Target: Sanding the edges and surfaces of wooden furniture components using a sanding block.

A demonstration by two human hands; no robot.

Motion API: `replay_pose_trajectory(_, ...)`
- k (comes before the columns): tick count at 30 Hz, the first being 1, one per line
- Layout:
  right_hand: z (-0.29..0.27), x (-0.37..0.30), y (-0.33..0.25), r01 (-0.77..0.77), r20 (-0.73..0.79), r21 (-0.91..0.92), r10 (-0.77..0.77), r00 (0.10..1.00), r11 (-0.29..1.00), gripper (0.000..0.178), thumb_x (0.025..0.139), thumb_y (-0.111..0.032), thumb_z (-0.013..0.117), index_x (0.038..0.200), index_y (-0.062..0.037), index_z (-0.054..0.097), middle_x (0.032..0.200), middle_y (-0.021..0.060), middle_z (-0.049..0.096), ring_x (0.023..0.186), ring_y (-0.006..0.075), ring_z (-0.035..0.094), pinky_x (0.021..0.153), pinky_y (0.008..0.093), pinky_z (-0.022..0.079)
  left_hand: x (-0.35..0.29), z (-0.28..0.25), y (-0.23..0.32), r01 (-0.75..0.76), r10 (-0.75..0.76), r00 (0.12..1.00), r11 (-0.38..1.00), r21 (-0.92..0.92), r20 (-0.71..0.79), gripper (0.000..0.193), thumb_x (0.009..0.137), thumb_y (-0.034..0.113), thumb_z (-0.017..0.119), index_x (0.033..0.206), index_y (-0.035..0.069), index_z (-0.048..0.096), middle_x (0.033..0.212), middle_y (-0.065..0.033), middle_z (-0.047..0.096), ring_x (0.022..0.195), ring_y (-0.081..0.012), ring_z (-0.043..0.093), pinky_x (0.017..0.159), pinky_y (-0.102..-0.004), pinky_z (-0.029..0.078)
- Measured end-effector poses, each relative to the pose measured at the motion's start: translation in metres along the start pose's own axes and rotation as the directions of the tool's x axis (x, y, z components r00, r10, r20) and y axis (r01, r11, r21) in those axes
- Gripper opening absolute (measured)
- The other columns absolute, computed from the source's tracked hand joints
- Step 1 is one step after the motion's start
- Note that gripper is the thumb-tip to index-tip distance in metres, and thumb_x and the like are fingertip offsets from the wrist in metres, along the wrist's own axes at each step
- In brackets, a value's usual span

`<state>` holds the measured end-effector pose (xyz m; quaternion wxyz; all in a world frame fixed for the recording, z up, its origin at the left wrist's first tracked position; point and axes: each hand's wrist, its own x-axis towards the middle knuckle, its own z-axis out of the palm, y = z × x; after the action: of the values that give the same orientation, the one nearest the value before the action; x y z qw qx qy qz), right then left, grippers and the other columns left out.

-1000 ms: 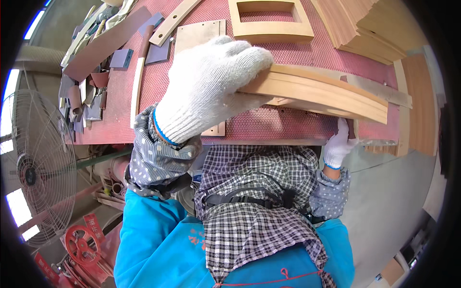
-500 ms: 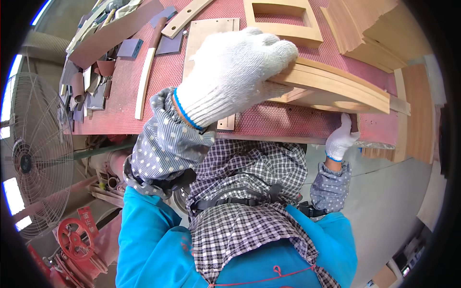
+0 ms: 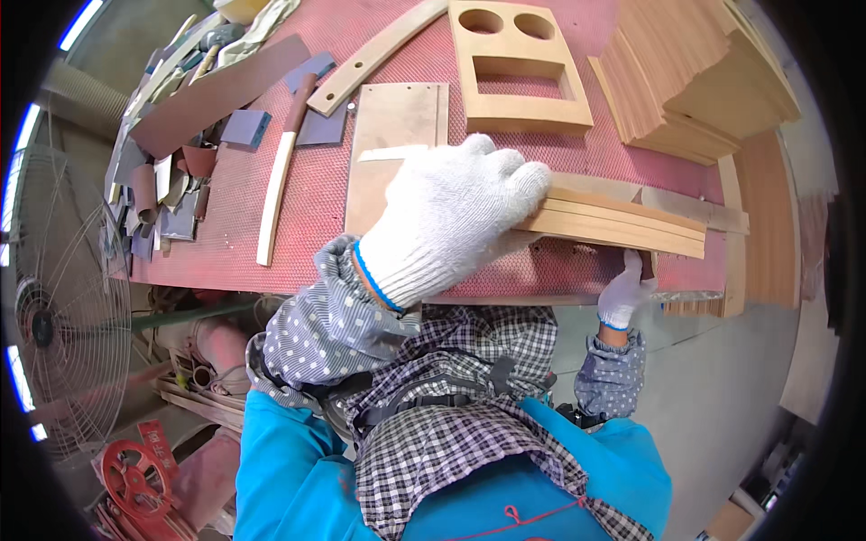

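My left hand point(image 3: 460, 212), in a white knitted glove, is closed around the left end of a pale wooden piece point(image 3: 622, 224). That piece is tipped on edge, and its long grooved side faces me. Below its right part is my right hand point(image 3: 626, 290), also gloved, with its fingers closed on a dark brown strip point(image 3: 648, 263) that looks like sandpaper. A brown tip shows above the wood's far edge too. The glove and the wood hide most of the strip. Under the left hand lies a flat wooden board point(image 3: 397, 117) with small holes.
A wooden block point(image 3: 523, 122) with round and rectangular openings stands ahead. Stacked wooden panels point(image 3: 677, 68) are at the right. Sandpaper scraps point(image 3: 171, 185), a long brown sheet point(image 3: 216, 95) and a dark-handled stick point(image 3: 280, 189) lie left. A fan point(image 3: 77, 307) stands beyond the red-topped table point(image 3: 216, 261).
The wooden piece has turned more onto its edge, so its opening no longer shows. Both hands sit lower and closer to me in the picture, and the view has shifted slightly.
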<state>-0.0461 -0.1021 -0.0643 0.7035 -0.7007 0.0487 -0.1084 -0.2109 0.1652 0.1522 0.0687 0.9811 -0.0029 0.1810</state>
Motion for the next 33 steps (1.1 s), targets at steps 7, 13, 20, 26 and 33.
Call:
replay_pose_trajectory(7, 0.002, 0.009, -0.005, 0.049, 0.1, 0.027, -0.051, 0.994, 0.998, 0.04, 0.095, -0.004, 0.074, 0.131, 0.0106, 0.065, 0.131, 0.0141, 0.072, 0.114, 0.0237, 0.066, 0.106, 0.0395, 0.052, 0.011, -0.002, -0.006, -0.044, 0.039, 0.997, 0.997, -0.069, -0.069, 0.034, 0.081, 0.026, 0.084, 0.106, 0.013, 0.064, 0.097, -0.0054, 0.068, 0.092, -0.0277, 0.07, 0.071, -0.0435, 0.06)
replay_pose_trajectory(13, 0.012, 0.0, -0.006, 0.119, -0.021, 0.025, -0.118, 0.993, 0.993, 0.041, 0.101, -0.008, 0.07, 0.134, 0.0139, 0.063, 0.134, 0.0182, 0.07, 0.122, 0.0267, 0.066, 0.11, 0.0418, 0.05, 0.01, 0.001, -0.009, -0.029, 0.028, 0.998, 0.999, -0.018, -0.054, 0.051, 0.074, 0.037, 0.09, 0.115, 0.017, 0.068, 0.091, -0.0013, 0.07, 0.088, -0.0257, 0.071, 0.069, -0.0414, 0.059)
replay_pose_trajectory(20, 0.005, -0.006, 0.007, 0.041, 0.048, 0.032, -0.043, 0.998, 0.999, 0.037, 0.101, -0.006, 0.067, 0.134, 0.0104, 0.066, 0.134, 0.0149, 0.072, 0.123, 0.0255, 0.066, 0.11, 0.0405, 0.05, -0.001, -0.007, -0.009, -0.107, 0.104, 0.994, 0.988, -0.109, -0.036, 0.048, 0.093, 0.052, 0.076, 0.108, 0.008, 0.063, 0.091, -0.0082, 0.069, 0.086, -0.0297, 0.069, 0.067, -0.0432, 0.059)
replay_pose_trajectory(26, 0.019, 0.005, -0.005, 0.01, 0.049, 0.029, -0.012, 0.999, 1.0, 0.035, 0.103, -0.007, 0.067, 0.132, 0.0113, 0.063, 0.131, 0.0133, 0.072, 0.12, 0.0215, 0.065, 0.106, 0.0377, 0.051, 0.001, 0.001, -0.006, -0.093, 0.082, 0.99, 0.991, -0.094, -0.118, 0.049, 0.096, 0.053, 0.073, 0.105, 0.007, 0.064, 0.09, -0.011, 0.07, 0.087, -0.032, 0.07, 0.07, -0.0446, 0.059)
replay_pose_trajectory(33, 0.021, 0.017, -0.012, 0.041, 0.157, 0.089, -0.055, 0.986, 0.995, 0.032, 0.103, -0.003, 0.062, 0.132, 0.0097, 0.07, 0.124, 0.0104, 0.076, 0.113, 0.0197, 0.069, 0.103, 0.0361, 0.053, 0.009, -0.002, 0.004, -0.028, 0.021, 0.998, 0.99, -0.138, -0.054, 0.044, 0.1, 0.05, 0.072, 0.115, 0.01, 0.065, 0.101, -0.0119, 0.072, 0.098, -0.0356, 0.072, 0.077, -0.0483, 0.06)
